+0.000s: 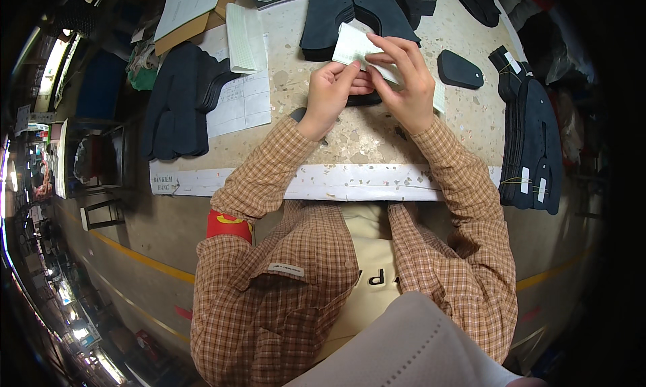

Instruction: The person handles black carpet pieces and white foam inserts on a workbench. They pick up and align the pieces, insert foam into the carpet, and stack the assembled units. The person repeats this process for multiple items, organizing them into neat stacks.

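Above the table's near half, a small white sheet with faint green print [350, 45] is held between my two hands. My left hand [328, 96] is closed, its thumb pinching the sheet's lower edge against the curled fingers. My right hand [409, 83] is closed on the sheet's right part, with thumb and bent fingers over it. A strip of the pale paper [439, 96] shows beyond the right palm. Just behind the hands lies a stack of dark cut pieces [324, 25] with a curved opening, partly covered by the sheet and fingers.
Another dark stack [176, 108] sits at left, beside written papers [241, 108] and a folded sheet [243, 40]. At right are a dark rounded piece [460, 69] and tagged dark stacks [538, 138] overhanging the edge. A cardboard box [192, 10] stands far left on the speckled table [363, 145].
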Motion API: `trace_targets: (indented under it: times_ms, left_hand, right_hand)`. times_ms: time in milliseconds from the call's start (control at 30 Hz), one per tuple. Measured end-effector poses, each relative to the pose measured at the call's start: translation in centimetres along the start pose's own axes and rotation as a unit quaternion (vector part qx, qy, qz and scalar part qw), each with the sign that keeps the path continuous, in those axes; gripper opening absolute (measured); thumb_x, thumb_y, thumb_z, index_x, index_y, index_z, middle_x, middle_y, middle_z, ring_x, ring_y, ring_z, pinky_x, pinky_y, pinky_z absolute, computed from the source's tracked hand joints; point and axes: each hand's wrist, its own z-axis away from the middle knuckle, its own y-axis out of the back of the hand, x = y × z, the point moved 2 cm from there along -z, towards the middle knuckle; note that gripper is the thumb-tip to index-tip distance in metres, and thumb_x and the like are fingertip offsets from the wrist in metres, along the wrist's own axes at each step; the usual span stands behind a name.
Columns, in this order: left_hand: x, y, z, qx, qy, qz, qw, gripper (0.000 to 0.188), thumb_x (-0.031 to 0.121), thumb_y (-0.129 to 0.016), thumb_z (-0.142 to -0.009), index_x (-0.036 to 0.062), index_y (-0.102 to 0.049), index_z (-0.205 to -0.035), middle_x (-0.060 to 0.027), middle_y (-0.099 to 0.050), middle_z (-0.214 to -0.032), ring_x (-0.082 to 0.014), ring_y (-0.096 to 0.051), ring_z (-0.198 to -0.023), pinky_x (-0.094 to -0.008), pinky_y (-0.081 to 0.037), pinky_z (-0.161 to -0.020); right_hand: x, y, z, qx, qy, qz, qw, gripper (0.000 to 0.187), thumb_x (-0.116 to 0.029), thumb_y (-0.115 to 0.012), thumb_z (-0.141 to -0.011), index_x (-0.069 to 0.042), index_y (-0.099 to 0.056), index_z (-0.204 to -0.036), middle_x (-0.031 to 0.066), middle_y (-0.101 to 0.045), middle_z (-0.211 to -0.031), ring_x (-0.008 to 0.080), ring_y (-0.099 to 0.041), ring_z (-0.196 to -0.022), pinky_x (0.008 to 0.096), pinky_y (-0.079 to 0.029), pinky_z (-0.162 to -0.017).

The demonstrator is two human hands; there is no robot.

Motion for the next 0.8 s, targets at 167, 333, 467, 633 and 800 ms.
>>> trace_targets:
  times_ms: [167,333,467,633,800]
  left_hand:
    - [-0.15,-0.48,0.22,-0.002,-0.069,-0.068,0.995,0.024,0.013,-0.052,-0.100,-0.0080,-0.062,-0.102,-0.0143,-0.069,-0.094,-0.0171,-0.070,-0.081,-0.0271,-0.059,-0.075]
    - [-0.03,-0.62,0.38,-0.012,-0.088,-0.060,0.994,0.024,0.012,-0.052,-0.100,-0.0092,-0.062,-0.102,-0.0147,-0.069,-0.095,-0.0171,-0.069,-0.083,-0.0265,-0.059,-0.075]
    - [-0.08,-0.53,0.50,-0.024,-0.079,-0.080,0.993,0.024,0.011,-0.050,-0.100,-0.0098,-0.062,-0.102,-0.0154,-0.069,-0.095,-0.0182,-0.069,-0.084,-0.0281,-0.059,-0.076]
    - [-0.45,-0.61,0.55,-0.042,-0.101,-0.054,0.993,0.024,0.009,-0.050,-0.099,-0.0105,-0.063,-0.099,-0.0137,-0.069,-0.093,-0.0172,-0.069,-0.083,-0.0283,-0.058,-0.075]
    - [-0.55,-0.53,0.59,-0.030,-0.130,-0.106,0.985,0.023,0.009,-0.050,-0.099,-0.0091,-0.065,-0.100,-0.0107,-0.070,-0.091,-0.0154,-0.069,-0.082,-0.0267,-0.058,-0.075]
  right_hand:
    - [-0.02,-0.01,0.03,0.007,0.001,0.000,1.000,0.050,0.007,-0.068,-0.079,-0.012,-0.062,-0.125,0.0079,-0.055,-0.112,0.0172,-0.071,-0.087,0.0274,-0.058,-0.072]
    - [-0.27,0.11,0.14,0.010,0.007,0.013,1.000,0.051,0.008,-0.068,-0.078,-0.012,-0.062,-0.125,0.0077,-0.054,-0.112,0.0164,-0.071,-0.083,0.0273,-0.058,-0.071]
    - [-0.38,0.29,-0.10,0.018,-0.009,-0.032,0.999,0.056,0.010,-0.066,-0.076,-0.012,-0.061,-0.127,0.0087,-0.051,-0.118,0.0172,-0.069,-0.091,0.0285,-0.059,-0.077]
    - [-0.60,0.16,-0.61,-0.017,0.011,-0.065,0.998,0.061,0.012,-0.063,-0.075,-0.013,-0.058,-0.130,0.0099,-0.046,-0.129,0.0203,-0.065,-0.103,0.0307,-0.060,-0.084]
    - [-0.76,0.26,-0.63,-0.017,0.021,-0.063,0.998,0.062,0.013,-0.063,-0.075,-0.013,-0.057,-0.131,0.0102,-0.045,-0.130,0.0212,-0.065,-0.101,0.0307,-0.060,-0.083]
